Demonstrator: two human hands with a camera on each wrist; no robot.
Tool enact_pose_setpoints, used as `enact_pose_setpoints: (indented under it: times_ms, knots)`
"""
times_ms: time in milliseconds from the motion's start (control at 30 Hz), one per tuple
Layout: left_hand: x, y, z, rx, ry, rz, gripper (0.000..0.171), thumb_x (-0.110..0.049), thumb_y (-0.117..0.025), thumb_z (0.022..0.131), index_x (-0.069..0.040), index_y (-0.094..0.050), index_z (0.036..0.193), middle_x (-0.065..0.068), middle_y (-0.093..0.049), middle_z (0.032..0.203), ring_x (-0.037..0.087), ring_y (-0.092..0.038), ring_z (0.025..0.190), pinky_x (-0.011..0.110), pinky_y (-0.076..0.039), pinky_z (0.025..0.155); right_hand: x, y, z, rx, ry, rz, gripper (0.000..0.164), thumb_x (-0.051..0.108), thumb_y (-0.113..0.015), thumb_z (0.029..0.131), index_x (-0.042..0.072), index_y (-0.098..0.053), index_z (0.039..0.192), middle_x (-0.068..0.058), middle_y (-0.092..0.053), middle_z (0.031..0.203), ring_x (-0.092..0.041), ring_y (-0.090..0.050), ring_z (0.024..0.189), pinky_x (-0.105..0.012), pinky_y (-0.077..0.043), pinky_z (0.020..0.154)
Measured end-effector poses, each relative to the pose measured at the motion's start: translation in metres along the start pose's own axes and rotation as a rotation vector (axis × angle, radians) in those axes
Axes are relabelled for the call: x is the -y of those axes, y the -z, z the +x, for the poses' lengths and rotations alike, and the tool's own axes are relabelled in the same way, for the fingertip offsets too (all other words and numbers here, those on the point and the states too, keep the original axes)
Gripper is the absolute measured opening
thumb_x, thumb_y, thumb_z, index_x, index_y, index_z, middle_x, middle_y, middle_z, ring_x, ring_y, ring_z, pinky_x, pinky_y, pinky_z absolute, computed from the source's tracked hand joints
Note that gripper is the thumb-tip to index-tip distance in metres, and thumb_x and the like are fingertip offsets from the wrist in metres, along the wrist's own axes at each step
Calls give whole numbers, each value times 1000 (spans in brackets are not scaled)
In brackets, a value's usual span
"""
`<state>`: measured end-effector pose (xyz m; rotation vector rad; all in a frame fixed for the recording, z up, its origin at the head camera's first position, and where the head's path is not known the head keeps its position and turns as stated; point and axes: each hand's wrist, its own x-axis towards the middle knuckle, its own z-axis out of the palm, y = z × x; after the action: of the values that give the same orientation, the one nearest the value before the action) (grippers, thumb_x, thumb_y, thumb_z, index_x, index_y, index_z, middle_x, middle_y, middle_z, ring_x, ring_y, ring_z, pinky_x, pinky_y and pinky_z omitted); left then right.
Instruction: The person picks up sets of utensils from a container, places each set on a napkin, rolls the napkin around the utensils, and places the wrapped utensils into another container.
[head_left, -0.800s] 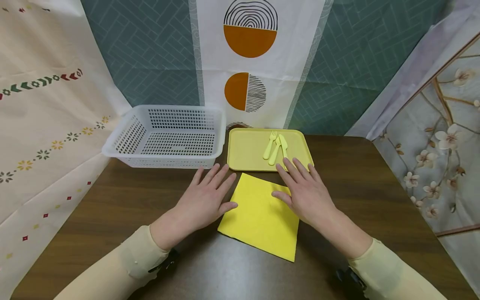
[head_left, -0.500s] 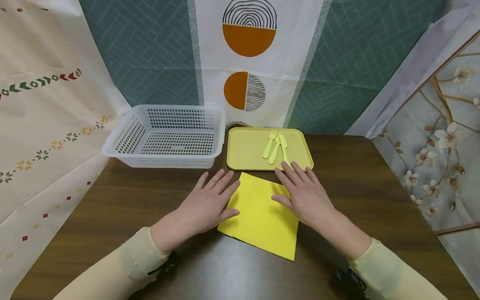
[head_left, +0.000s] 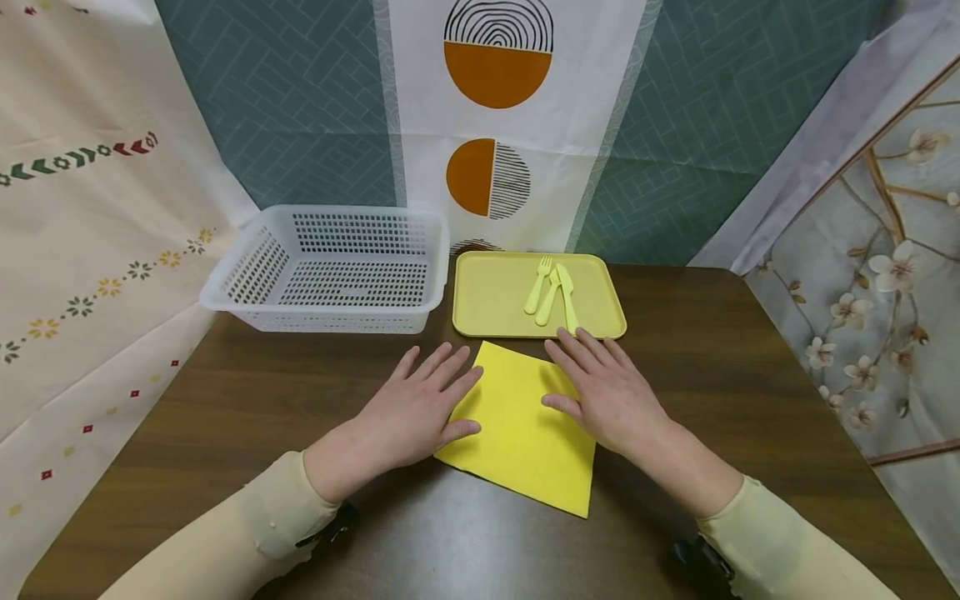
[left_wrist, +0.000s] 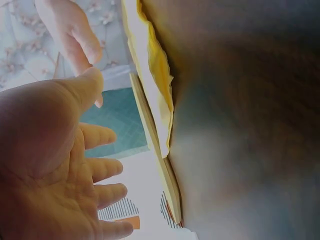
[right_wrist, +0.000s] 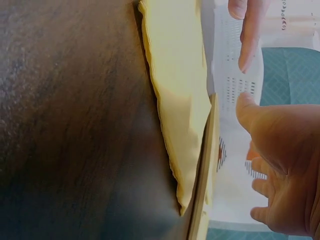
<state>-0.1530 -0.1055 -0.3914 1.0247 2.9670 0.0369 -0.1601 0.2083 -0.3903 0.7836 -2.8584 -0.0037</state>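
A bright yellow folded cloth (head_left: 525,433) lies flat on the brown table, turned a little askew. My left hand (head_left: 416,408) hovers over its left edge, fingers spread and palm down. Over the right edge is my right hand (head_left: 603,387), also spread, its fingertips overlapping the front rim of a yellow tray (head_left: 487,304) in the head view. On that tray lie a pale yellow fork (head_left: 537,285), a spoon-like piece (head_left: 549,302) partly covered, and a knife (head_left: 567,298). Both wrist views show a gap between the palms and the cloth (left_wrist: 152,75). Neither hand holds anything.
A white perforated plastic basket (head_left: 352,321) stands at the back left, beside the tray. Patterned cloth hangs behind the table (head_left: 697,367) and along both sides. Each sleeve carries a dark device at the wrist.
My left hand has shifted slightly right and toward me, further over the cloth. The right hand has drawn back a little from the tray. Cloth, tray and basket stay put.
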Motion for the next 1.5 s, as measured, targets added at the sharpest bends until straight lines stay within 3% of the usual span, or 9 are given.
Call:
enact_pose_setpoints:
  times_ms: [367, 633, 1200, 1500]
  knots:
    - [-5, -3, -1, 53, -33, 4, 76, -65, -61, 107, -18, -51, 167, 12, -46, 171, 36, -37, 161, 68, -21, 128, -1, -3, -6, 50, 2, 6, 85, 54, -73, 104, 9, -42, 170, -15, -39, 175, -40, -36, 161, -61, -30, 128]
    - [-7, -7, -3, 64, -59, -4, 74, -64, -62, 107, -17, -55, 163, 13, -51, 166, 37, -41, 158, 68, -23, 128, 1, -6, -6, 170, -18, 0, 85, 58, -70, 104, 13, -43, 171, -15, -38, 175, -40, -36, 161, -61, -31, 127]
    - [-14, -8, -7, 41, -153, -9, 68, -61, -63, 107, -15, -61, 157, 13, -56, 162, 34, -51, 151, 67, -27, 127, 4, -10, -15, 193, 48, 40, 75, 54, -69, 106, 12, -50, 166, -15, -43, 173, -40, -42, 158, -60, -34, 126]
    - [-23, -5, -9, 56, -200, 40, 63, -61, -65, 107, -18, -65, 152, 9, -57, 160, 29, -57, 145, 66, -26, 127, 3, -13, -17, 222, 93, 60, 72, 52, -66, 109, 11, -51, 166, -15, -45, 172, -39, -41, 158, -60, -34, 126]
